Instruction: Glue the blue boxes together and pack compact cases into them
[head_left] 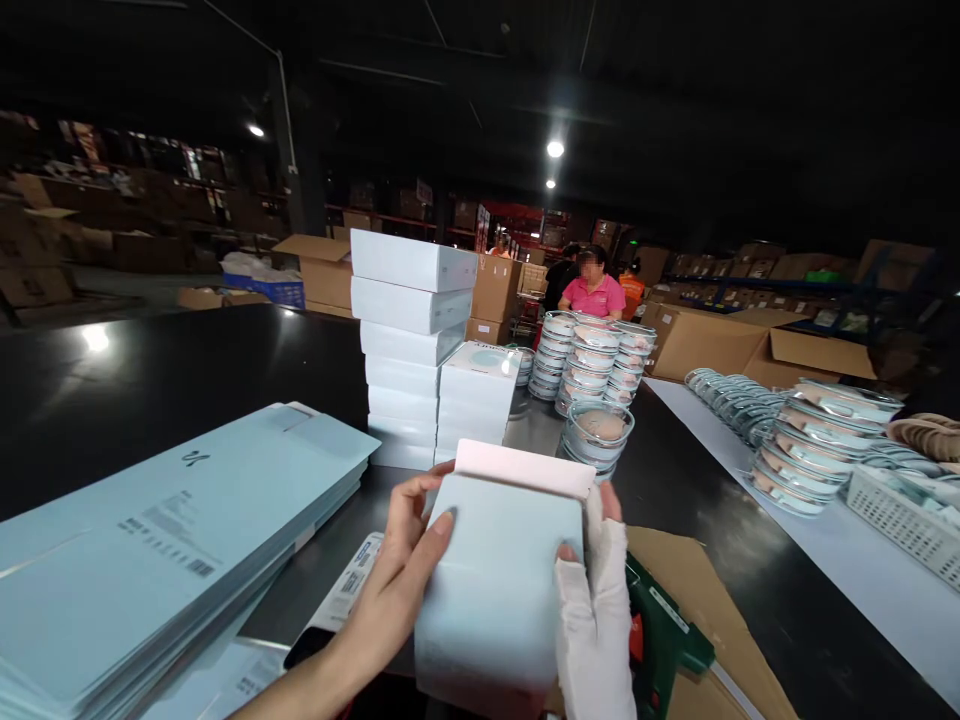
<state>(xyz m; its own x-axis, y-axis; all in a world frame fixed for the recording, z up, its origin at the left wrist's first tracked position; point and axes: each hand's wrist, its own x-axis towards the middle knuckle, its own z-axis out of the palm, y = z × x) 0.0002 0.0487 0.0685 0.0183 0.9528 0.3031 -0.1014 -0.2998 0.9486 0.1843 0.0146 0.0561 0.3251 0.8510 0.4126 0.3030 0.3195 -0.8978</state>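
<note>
A pale blue carton (499,580) is held between both hands near the table's front edge, its white end flap (525,468) standing out at the far end. My bare left hand (412,540) grips the left side, thumb on the upper face. On the right side, my right hand (596,590), in a white glove with bare fingertips, presses with its thumb on top. Left of the carton lies a stack of flat blue box blanks (225,520). Just right of my right hand is a green glue gun (664,630) on a piece of cardboard (705,580).
Closed boxes (405,350) stand in tall stacks beyond my hands. Stacked clear round containers (596,430) are to their right. More containers (817,440) and a white basket (907,520) line the right side. A person in pink (596,295) is across the table.
</note>
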